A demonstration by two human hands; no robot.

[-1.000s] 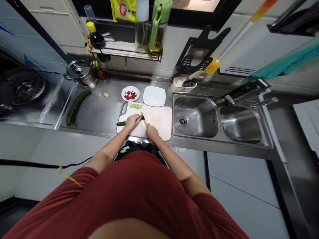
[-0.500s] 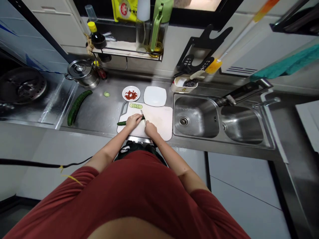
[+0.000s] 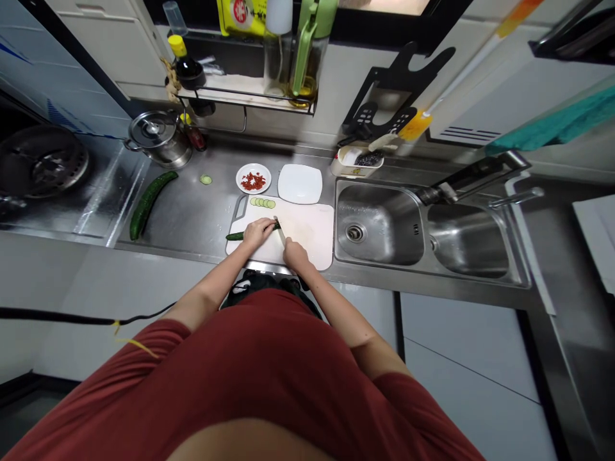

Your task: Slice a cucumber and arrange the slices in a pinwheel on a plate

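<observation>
A white cutting board lies on the steel counter. My left hand is closed over a dark green cucumber, whose one end sticks out to the left and whose other end shows just past my fingertips. In my right hand is the handle of a knife; its blade points up and to the left, right beside the cucumber's cut end. Several pale green slices overlap in a row at the board's top left. Behind the board are a plate of red pieces and a white square plate.
A whole cucumber and a small slice lie on the left of the counter. A steel pot stands behind them. To the right is a double sink; a shelf with bottles hangs above the counter.
My right hand and the knife have shifted slightly to the right, and the blade now stands by the cucumber's right end. My left hand has hardly moved. The view has shifted a little.
</observation>
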